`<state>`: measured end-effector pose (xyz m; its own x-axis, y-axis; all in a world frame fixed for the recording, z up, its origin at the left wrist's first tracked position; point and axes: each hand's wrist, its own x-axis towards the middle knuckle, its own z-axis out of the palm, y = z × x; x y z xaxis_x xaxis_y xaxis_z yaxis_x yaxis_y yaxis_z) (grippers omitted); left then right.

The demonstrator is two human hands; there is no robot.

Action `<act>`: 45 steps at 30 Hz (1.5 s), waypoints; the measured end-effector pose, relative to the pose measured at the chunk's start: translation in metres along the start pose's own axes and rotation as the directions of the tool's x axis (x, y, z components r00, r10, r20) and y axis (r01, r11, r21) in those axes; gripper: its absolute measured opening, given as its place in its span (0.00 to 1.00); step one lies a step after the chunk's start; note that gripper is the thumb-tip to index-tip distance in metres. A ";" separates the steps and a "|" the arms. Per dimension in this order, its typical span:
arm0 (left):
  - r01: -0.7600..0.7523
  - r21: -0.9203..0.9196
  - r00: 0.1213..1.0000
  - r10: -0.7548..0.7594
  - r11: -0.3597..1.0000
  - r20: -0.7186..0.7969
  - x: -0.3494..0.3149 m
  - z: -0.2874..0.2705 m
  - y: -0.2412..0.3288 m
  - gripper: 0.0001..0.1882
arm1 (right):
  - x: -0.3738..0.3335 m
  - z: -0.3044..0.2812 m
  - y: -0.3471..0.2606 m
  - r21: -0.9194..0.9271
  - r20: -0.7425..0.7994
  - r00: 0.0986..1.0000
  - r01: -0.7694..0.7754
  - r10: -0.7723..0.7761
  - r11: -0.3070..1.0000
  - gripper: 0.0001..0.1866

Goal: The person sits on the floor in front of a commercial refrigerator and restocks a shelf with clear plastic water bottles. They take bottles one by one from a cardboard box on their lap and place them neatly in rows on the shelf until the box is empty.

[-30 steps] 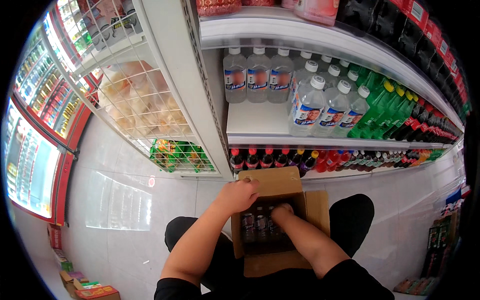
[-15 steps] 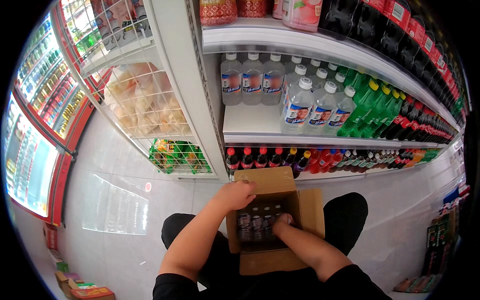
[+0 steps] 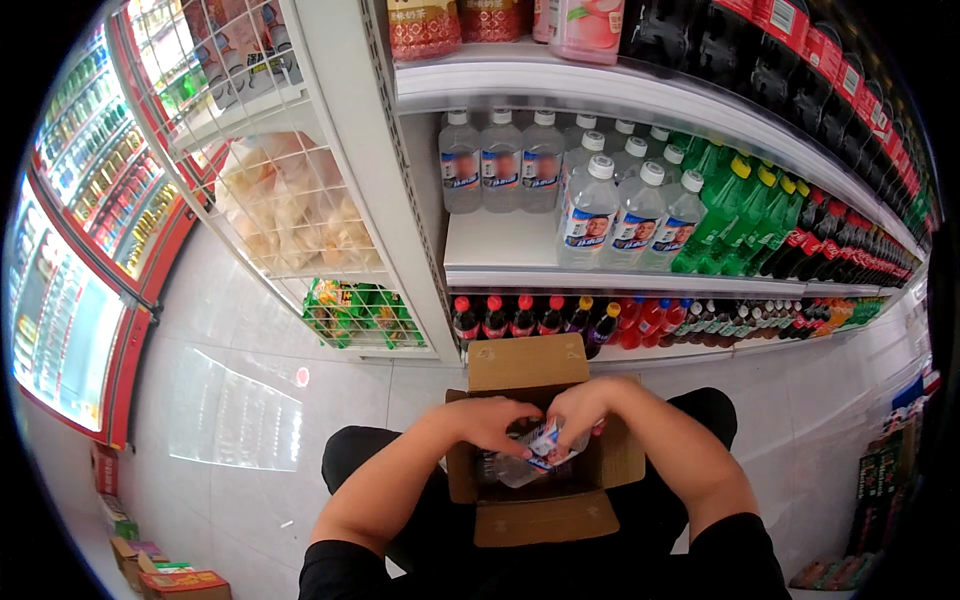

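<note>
Between my knees stands an open cardboard box (image 3: 545, 520) with its flaps folded out. My right hand (image 3: 590, 408) is closed around a clear plastic bottle (image 3: 545, 445) with a blue and white label, tilted over the box opening. My left hand (image 3: 495, 422) reaches over the box's left side, fingers curved and apart, the thumb close against the bottle's label; whether it bears any weight I cannot tell. Below, my hands and this bottle mostly hide what lies inside the box. Similar white-capped bottles (image 3: 587, 215) stand upright in rows on the shelf ahead.
Bare white shelf board (image 3: 490, 240) shows left of the front bottles. Green bottles (image 3: 725, 215) and dark cola bottles stand to their right. A lower shelf holds smaller bottles (image 3: 525, 318). A wire rack (image 3: 290, 200) with bagged goods stands left, red-framed coolers (image 3: 120, 370) farther left.
My right hand has come up out of the box with a bottle, which now lies tilted. My left hand has left the far flap and moved down beside the bottle.
</note>
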<state>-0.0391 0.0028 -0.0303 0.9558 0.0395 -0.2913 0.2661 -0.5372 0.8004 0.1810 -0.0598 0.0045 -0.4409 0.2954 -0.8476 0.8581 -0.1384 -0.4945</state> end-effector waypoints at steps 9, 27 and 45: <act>-0.063 -0.557 0.997 0.029 0.828 -0.070 0.006 -0.006 -0.001 0.40 | -0.040 -0.019 0.074 0.688 -0.336 0.829 0.540 -0.448 0.485 0.25; -0.404 -0.406 0.382 -0.253 0.820 -0.889 0.017 -0.150 0.026 0.32 | -0.066 -0.009 0.079 0.248 -0.667 0.661 0.632 -0.344 0.734 0.20; 0.469 -0.019 0.370 -0.216 0.883 -0.903 0.112 -0.203 0.038 0.16 | -0.057 0.003 0.079 0.037 -0.669 0.651 0.513 -0.360 0.858 0.25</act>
<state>0.1034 0.1577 0.0741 0.4091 0.8919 0.1925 0.6854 -0.4397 0.5805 0.2725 -0.0904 0.0130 -0.4198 0.8741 -0.2446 0.5002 -0.0021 -0.8659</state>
